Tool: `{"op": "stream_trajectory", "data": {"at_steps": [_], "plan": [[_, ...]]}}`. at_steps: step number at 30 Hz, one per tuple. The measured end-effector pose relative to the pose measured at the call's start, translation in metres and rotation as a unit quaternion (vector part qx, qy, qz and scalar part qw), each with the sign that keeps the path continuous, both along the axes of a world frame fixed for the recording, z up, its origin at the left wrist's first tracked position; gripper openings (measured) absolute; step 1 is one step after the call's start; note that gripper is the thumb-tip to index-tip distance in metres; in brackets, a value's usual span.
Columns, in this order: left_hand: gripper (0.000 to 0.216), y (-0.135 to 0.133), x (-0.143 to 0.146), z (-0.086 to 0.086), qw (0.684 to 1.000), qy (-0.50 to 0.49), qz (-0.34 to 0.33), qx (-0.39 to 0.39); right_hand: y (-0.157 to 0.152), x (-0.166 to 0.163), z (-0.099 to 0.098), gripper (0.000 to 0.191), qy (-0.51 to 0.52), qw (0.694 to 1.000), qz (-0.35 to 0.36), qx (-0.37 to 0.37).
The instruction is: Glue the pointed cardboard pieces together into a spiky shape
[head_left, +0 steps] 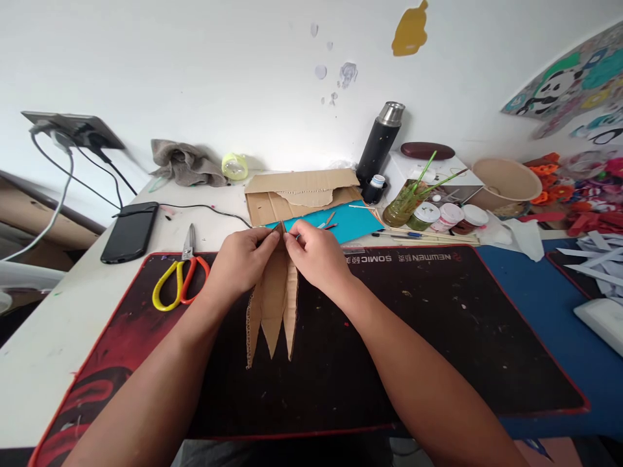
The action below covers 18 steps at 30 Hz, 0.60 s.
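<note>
A folded piece of brown cardboard [273, 298], cut into pointed strips at its near end, lies over the dark mat. Its far end is pinched between the thumb and fingers of my left hand [248, 258] and of my right hand [314, 251]. Both hands are closed, with the thumbs close together at the tip. My fingers partly hide that end. To the left of my left hand rest scissors [187, 272] with one yellow and one red handle, blades pointing away. Just beyond the hands is a blue sheet [350, 220] with small scraps on it.
A larger cardboard piece [302, 188] lies behind the hands. A black flask [382, 139], a jar with brushes [403, 206] and paint pots [450, 216] stand back right. A phone [130, 232] with a cable is at left. The mat [413, 337] spans the front; paper strips [601, 259] lie far right.
</note>
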State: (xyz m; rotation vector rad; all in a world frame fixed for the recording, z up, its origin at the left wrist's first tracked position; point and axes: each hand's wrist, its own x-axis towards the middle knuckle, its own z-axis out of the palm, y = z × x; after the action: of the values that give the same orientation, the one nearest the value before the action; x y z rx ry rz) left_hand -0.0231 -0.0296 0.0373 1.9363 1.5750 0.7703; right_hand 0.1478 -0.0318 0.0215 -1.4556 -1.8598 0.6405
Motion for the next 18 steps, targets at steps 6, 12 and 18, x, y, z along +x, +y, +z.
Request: {"op": "stream_trajectory", "data": {"at_steps": [6,12,18], "plan": [[0.045,0.0024,-0.0008,-0.0003,1.0,0.002,0.005,-0.002,-0.0003,-0.0019,-0.0022,0.02,-0.007,1.0,0.005,0.001],[0.047,0.0025,-0.0002,-0.0008,1.0,0.007,0.007,-0.003,-0.0002,-0.0031,-0.0036,0.018,0.0,1.0,0.005,-0.003],[0.044,0.001,0.001,-0.001,1.0,0.015,0.013,0.018,0.0,-0.0022,-0.0018,0.02,0.007,1.0,0.013,-0.01]]}}
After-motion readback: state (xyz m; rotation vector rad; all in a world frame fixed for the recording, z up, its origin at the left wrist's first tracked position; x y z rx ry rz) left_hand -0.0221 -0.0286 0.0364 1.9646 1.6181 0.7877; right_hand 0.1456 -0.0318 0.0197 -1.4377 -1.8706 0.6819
